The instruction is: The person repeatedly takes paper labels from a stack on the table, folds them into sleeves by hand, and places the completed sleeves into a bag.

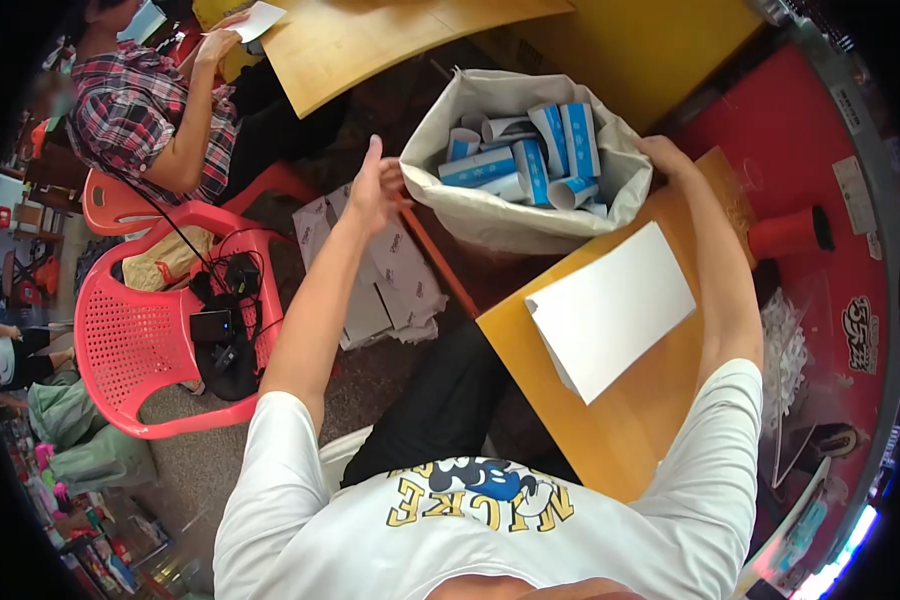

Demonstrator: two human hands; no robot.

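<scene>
A large white woven sack [510,222] stands with its mouth wide, its right side over the yellow table. Several blue-and-white paper tubes [532,170] lie jumbled inside. At the sack's left edge is my left hand [378,190], thumb raised and apart from the fingers, whose tips come up against the sack's side. My right hand [665,158] grips the sack's right rim, with its fingertips partly hidden by the fabric. A stack of white paper sheets [615,310] rests on the table between my arms.
The yellow table [610,450] lies before me, beside a red panel [735,120]. A pink plastic chair [135,350] with cables and a black device is at left. White printed packages [395,265] lie on the floor. Another person [160,110] sits upper left, holding white paper.
</scene>
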